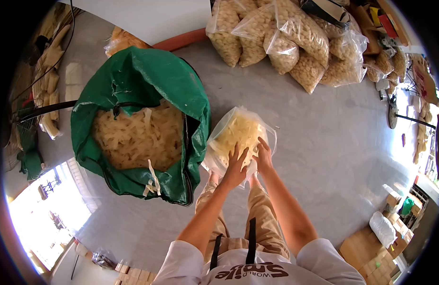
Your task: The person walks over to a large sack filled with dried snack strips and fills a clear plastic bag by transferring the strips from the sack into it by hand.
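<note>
One green bag (155, 69), one clear bag (271, 135), close together on the floor (319, 147).
Nearness likely eases reaching; at the clear bag, the left hand (236, 168), fingers spread, lies over pale strips (238, 130), and the right hand (263, 157), fingers parted, flanks them, perhaps steadying the load.

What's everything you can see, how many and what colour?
Green sack: one, green, floor, left
Clear bag: one, see-through, in front of feet
Strips: uncountable, pale yellow to tan, green sack and clear bag
Filled bags: many, tan contents, top
White panel: one, white, top left
Boxes: several, brown, lower right
Edge clutter: many, mixed colours, both sides
Floor: one, grey, throughout
Shirt: one, white, bottom
Trousers: one pair, tan, bottom middle
Left grip: one, bare, on clear bag's strips
Right grip: one, bare, clear bag's right side
</note>
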A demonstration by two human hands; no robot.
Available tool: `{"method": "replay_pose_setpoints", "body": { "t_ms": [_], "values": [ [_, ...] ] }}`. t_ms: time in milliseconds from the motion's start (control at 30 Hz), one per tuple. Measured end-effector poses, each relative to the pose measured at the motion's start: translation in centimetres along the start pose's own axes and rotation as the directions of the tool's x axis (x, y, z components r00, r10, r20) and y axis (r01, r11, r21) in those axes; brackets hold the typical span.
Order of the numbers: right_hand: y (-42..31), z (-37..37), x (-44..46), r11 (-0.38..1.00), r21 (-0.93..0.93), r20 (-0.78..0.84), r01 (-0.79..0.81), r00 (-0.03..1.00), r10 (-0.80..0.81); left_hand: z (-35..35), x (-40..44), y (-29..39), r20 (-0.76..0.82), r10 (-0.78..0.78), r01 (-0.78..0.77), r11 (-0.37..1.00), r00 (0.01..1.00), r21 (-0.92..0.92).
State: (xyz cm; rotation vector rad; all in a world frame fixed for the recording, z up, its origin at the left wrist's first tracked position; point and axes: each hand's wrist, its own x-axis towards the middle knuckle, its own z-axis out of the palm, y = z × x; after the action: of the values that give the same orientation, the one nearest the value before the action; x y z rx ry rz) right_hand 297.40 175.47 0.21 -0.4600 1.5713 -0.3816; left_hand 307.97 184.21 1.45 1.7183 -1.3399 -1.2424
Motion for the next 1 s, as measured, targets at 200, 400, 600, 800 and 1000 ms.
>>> {"method": "replay_pose_setpoints", "body": {
  "t_ms": [200, 400, 600, 800, 1000],
  "values": [
    [4.5, -1.1, 1.9, 0.866, -0.277, -0.082, 0.416, 0.888, -0.452, -0.7, -0.8, 2.5, -0.060, 0.054, -0.056, 0.997, 0.997, -0.044],
    [1.5, 0.6, -1.6, 0.716, -0.460, 0.036, 0.525, 0.817, -0.576, -8.9, -5.0, 10.0, -0.151, 0.079, -0.084, 0.996, 0.985, -0.028],
    [-4.8, 6.1, -12.7, 0.637, -0.361, 0.285, 0.681, 0.731, -0.620, -17.7, -14.1, 2.6, -0.894, -0.288, 0.341, 0.925, 0.344, -0.167],
    [-1.6, 17.7, -19.7, 0.370, -0.203, 0.834, 0.907, 0.358, -0.421, -17.3, -18.0, -8.0, -0.509, -0.844, 0.142, 0.532, 0.166, -0.835],
    [4.2, 25.1, -16.8, -0.355, -0.547, 0.837, 0.759, 0.507, -0.207, -17.8, -15.7, -8.4, -0.518, -0.839, 0.251, 0.543, 0.164, -0.801]
  ]
}}
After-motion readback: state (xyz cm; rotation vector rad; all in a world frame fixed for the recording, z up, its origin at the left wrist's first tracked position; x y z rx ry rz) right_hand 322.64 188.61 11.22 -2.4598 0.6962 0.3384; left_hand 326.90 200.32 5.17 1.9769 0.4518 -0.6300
